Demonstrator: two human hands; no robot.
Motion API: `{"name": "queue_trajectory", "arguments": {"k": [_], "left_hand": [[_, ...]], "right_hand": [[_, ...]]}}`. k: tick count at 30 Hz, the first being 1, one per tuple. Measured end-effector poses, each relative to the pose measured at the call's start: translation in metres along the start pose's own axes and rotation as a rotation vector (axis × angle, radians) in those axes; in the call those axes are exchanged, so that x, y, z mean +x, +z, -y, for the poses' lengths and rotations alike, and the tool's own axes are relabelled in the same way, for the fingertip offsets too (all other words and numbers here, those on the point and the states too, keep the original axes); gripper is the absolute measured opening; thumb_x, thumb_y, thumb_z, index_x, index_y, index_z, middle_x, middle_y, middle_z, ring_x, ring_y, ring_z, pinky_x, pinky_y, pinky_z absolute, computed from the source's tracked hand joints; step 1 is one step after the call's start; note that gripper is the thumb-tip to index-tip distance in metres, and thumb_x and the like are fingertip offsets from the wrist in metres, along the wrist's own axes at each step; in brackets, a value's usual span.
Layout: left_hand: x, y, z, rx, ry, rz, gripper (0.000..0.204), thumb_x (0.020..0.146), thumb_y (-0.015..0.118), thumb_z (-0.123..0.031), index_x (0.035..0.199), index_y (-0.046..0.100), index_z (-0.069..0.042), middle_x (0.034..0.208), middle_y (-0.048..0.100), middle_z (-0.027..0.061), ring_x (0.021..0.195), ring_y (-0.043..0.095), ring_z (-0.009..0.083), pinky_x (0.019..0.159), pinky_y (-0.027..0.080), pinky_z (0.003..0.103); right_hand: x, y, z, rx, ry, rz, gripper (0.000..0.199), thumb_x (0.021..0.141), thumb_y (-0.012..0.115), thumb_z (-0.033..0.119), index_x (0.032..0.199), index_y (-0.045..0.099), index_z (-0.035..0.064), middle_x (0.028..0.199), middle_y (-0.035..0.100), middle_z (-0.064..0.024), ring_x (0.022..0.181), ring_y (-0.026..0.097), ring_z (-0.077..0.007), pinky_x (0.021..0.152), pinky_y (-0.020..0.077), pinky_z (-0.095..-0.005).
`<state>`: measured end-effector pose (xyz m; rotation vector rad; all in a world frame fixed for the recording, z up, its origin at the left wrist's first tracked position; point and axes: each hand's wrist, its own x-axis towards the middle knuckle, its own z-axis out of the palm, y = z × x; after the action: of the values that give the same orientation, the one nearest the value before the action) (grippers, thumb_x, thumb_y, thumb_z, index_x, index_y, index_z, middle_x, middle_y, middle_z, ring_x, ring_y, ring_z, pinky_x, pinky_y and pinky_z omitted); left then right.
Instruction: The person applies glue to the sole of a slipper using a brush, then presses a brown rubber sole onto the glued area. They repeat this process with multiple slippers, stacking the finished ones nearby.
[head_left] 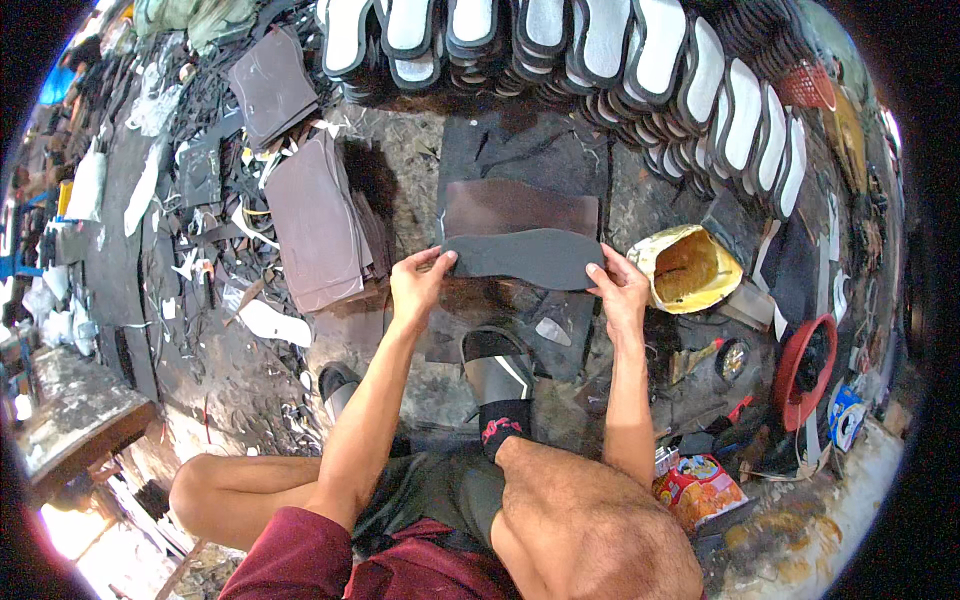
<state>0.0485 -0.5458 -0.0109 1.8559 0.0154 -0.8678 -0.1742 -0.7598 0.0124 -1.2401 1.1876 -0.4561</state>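
A dark grey shoe sole point(525, 258) stretches sideways between my two hands. My left hand point(418, 285) pinches its left end between thumb and fingers. At the other end, my right hand point(622, 290) grips the sole with the thumb on top. Just beyond it, a brown sheet point(520, 207) lies on a black mat point(520, 140), its near edge hidden by the sole. Right of my right hand stands a yellow glue-stained container point(690, 268), its open mouth facing me and a brownish coating inside.
Stacks of white-topped black soles point(600, 40) curve along the far side. Brown sheets point(312, 225) are piled at the left, among scattered scraps. A red ring-shaped basin point(805, 372) and a red packet point(703, 488) lie at the right. My sandalled foot point(497, 370) rests near the mat.
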Motion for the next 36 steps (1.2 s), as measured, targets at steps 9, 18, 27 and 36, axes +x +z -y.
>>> {"name": "queue_trajectory", "arguments": {"k": [9, 18, 27, 36], "left_hand": [[0.012, 0.002, -0.003, 0.164, 0.075, 0.038, 0.049, 0.088, 0.077, -0.025, 0.125, 0.065, 0.005, 0.1, 0.074, 0.0071, 0.082, 0.062, 0.0075, 0.075, 0.051, 0.024], [0.009, 0.005, -0.001, 0.032, 0.017, 0.028, 0.045, 0.086, 0.079, -0.016, 0.123, 0.066, 0.007, 0.104, 0.074, 0.0096, 0.089, 0.063, 0.0084, 0.082, 0.05, 0.023], [0.011, 0.005, -0.001, 0.192, 0.075, 0.017, 0.04, 0.088, 0.076, -0.016, 0.121, 0.068, 0.005, 0.102, 0.075, 0.0092, 0.088, 0.063, 0.0077, 0.081, 0.05, 0.023], [0.011, 0.004, 0.015, 0.136, 0.203, -0.021, 0.046, 0.09, 0.074, -0.024, 0.125, 0.065, 0.004, 0.107, 0.074, 0.0113, 0.094, 0.065, 0.0103, 0.087, 0.049, 0.025]], "right_hand": [[0.014, 0.001, -0.024, 0.023, 0.07, -0.025, 0.049, 0.083, 0.078, 0.005, 0.13, 0.064, 0.004, 0.106, 0.072, -0.0092, 0.086, 0.068, -0.014, 0.065, 0.0567, -0.0289], [0.02, 0.004, -0.034, 0.117, 0.103, -0.037, 0.046, 0.083, 0.078, 0.005, 0.128, 0.067, 0.0081, 0.108, 0.068, -0.0076, 0.086, 0.066, -0.0148, 0.065, 0.0571, -0.0273], [0.017, 0.008, -0.041, 0.073, 0.087, -0.068, 0.045, 0.082, 0.079, 0.006, 0.125, 0.068, 0.0068, 0.106, 0.07, -0.009, 0.087, 0.067, -0.0159, 0.068, 0.0578, -0.0299], [0.002, 0.024, -0.028, -0.683, -0.2, -0.338, 0.04, 0.077, 0.082, 0.03, 0.11, 0.075, 0.0082, 0.106, 0.073, -0.0168, 0.094, 0.069, -0.033, 0.086, 0.0525, -0.0418]]}}
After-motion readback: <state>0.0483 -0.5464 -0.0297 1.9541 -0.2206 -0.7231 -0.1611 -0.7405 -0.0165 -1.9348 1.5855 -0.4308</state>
